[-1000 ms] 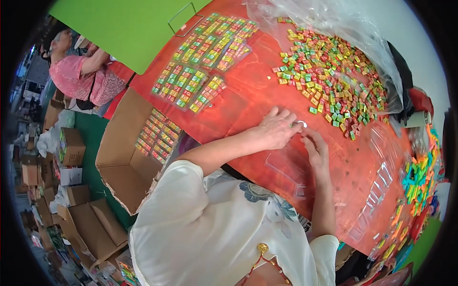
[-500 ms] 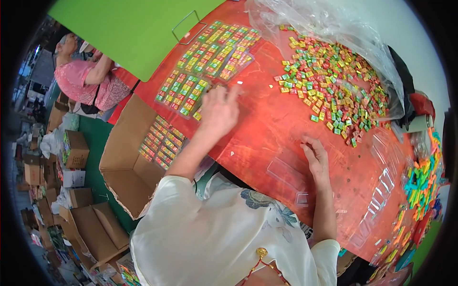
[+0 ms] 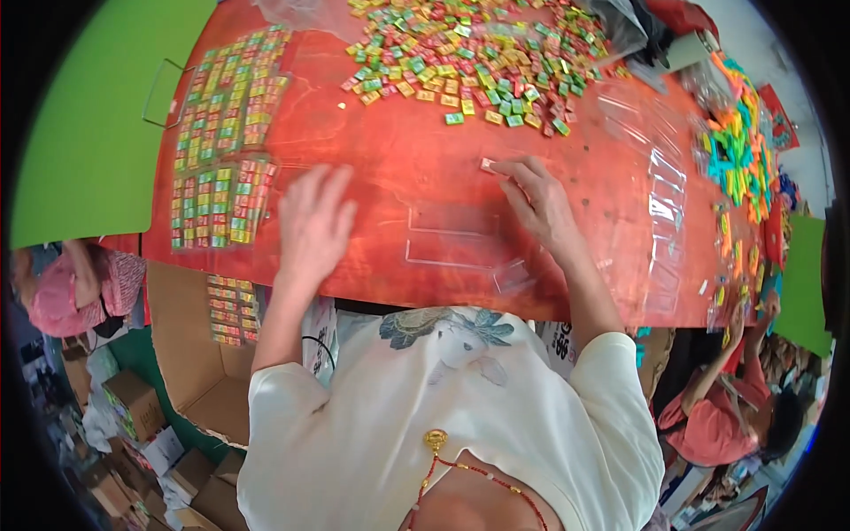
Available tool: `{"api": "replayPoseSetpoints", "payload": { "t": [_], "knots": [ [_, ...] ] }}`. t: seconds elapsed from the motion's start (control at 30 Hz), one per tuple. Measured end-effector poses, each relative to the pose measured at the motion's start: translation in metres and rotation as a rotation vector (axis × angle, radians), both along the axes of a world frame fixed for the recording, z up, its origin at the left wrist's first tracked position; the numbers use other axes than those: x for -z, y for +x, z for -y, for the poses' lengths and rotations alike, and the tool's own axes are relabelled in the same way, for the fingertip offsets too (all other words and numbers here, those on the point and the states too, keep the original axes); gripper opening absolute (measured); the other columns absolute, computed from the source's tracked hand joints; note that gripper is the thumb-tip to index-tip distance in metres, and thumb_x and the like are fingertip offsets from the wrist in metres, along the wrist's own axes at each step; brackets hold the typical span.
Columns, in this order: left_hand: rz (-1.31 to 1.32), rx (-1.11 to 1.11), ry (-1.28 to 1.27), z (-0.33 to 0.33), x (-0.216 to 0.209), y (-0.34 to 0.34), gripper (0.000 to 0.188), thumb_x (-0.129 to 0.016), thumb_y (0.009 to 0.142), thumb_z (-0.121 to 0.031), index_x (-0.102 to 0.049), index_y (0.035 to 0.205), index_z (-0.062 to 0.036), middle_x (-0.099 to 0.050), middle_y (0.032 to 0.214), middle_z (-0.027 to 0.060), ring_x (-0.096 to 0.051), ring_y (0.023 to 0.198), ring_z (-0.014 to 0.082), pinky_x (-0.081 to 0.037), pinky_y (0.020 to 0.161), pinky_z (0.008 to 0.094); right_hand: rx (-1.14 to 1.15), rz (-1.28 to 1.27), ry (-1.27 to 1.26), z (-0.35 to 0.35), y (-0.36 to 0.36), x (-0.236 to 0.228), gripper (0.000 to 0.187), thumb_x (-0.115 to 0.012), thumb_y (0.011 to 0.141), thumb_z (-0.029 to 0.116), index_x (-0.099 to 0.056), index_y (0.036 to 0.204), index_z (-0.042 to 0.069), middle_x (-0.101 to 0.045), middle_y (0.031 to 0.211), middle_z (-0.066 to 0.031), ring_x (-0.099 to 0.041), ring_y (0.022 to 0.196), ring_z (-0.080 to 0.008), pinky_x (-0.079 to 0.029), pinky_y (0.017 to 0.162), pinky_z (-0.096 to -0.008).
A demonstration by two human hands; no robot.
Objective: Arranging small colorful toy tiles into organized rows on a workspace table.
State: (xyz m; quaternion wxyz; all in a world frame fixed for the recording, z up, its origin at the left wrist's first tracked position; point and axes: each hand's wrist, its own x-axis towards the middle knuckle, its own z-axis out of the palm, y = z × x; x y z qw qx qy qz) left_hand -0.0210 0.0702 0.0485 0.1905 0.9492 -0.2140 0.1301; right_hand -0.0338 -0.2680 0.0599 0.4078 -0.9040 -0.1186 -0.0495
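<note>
My left hand (image 3: pixel 314 228) hovers over the red tabletop, fingers apart and a little blurred, with nothing seen in it. Beside it are filled clear trays (image 3: pixel 205 203) holding rows of small red, green and yellow boxes. My right hand (image 3: pixel 542 208) has a small red-and-white box (image 3: pixel 487 165) at its fingertips, apparently pinched. An empty clear plastic tray (image 3: pixel 452 237) lies flat between my hands, close to the table's near edge. Beyond my right hand spreads a loose heap of small coloured boxes (image 3: pixel 478 75).
More clear plastic trays (image 3: pixel 664 203) lie in a row at the right, near a pile of bright plastic pieces (image 3: pixel 739 142). An open cardboard box (image 3: pixel 190 354) with filled trays stands below the left edge. Other people work at left (image 3: pixel 84 288) and right (image 3: pixel 722 411).
My view has swung toward the right. My left hand has moved away from the filled trays. My right hand has reached forward, and a small box now shows at its fingertips.
</note>
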Motion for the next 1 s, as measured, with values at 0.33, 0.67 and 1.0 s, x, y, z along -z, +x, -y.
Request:
{"api": "replayPoseSetpoints", "payload": {
  "t": [0.33, 0.67, 1.0],
  "knots": [
    [0.033, 0.412, 0.13, 0.089, 0.036, 0.0, 0.045, -0.068, 0.089, -0.019, -0.063, 0.133, -0.0176, -0.052, 0.138, 0.0173, -0.05, 0.124, 0.0372, -0.039, 0.101, 0.0538, -0.143, 0.181, -0.451, -0.012, -0.033, 0.024, 0.013, -0.07, 0.086, 0.013, -0.069, 0.099, 0.009, -0.06, 0.109, -0.0088, -0.058, 0.1, -0.0283, -0.046, 0.081, -0.04],
    [0.017, 0.175, -0.005, 0.085, 0.027, 0.075, 0.044, -0.064, 0.092, -0.019, -0.059, 0.135, -0.0105, -0.051, 0.139, 0.0165, -0.048, 0.128, 0.0342, -0.036, 0.102, 0.0537, 0.089, 0.352, -0.349, -0.015, 0.069, 0.038, 0.032, -0.068, 0.088, 0.011, -0.062, 0.12, 0.005, -0.059, 0.118, -0.0147, -0.059, 0.105, -0.0345, -0.049, 0.086, -0.0455],
    [-0.062, 0.197, 0.11, 0.112, 0.042, 0.106, 0.051, -0.06, 0.085, -0.007, -0.058, 0.136, -0.0063, -0.056, 0.132, 0.0164, -0.049, 0.124, 0.033, -0.04, 0.099, 0.0469, 0.062, 0.462, -0.462, -0.038, 0.097, 0.056, 0.022, -0.063, 0.085, 0.011, -0.067, 0.107, 0.009, -0.06, 0.106, -0.0079, -0.059, 0.101, -0.0282, -0.047, 0.082, -0.0426]
  ]
}}
